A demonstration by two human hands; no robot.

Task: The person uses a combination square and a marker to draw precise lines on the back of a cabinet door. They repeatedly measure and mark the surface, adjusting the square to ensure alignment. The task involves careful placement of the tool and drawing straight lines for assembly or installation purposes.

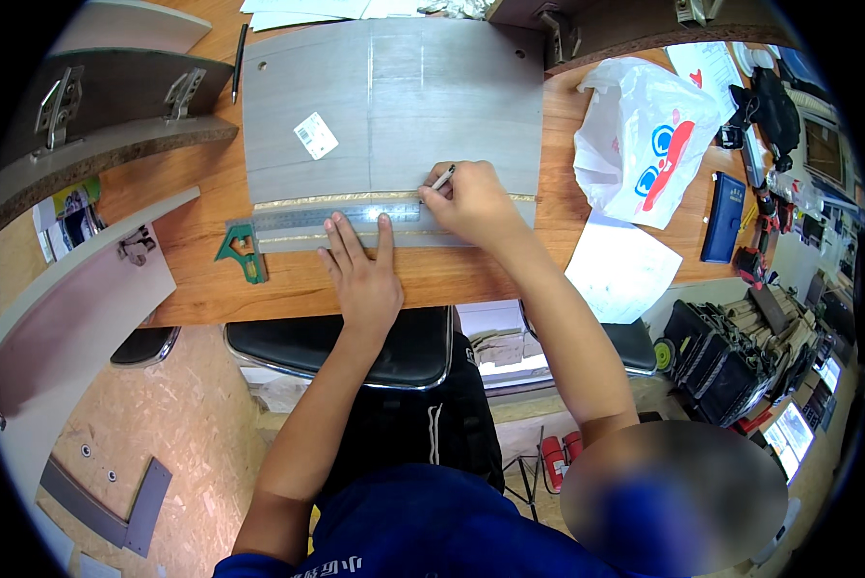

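Note:
My right hand [481,204] pinches a slim pen [443,177], its lower end near the far edge of a steel ruler [293,217]. My left hand [367,284] lies flat on that ruler with its fingers spread. At the ruler's left end is a green square head [244,252], against the left edge of a large grey board [307,91]. Faint lines cross the board from far to near, and tan strips run along its near part. A white label [316,136] is stuck on it.
A white plastic bag [640,135] and a paper sheet [623,265] lie right of the board on the wooden table [432,279]. Hinged panels [115,116] stand at the left; another panel [635,34] is at the far right. A black pen [239,67] lies beside the board.

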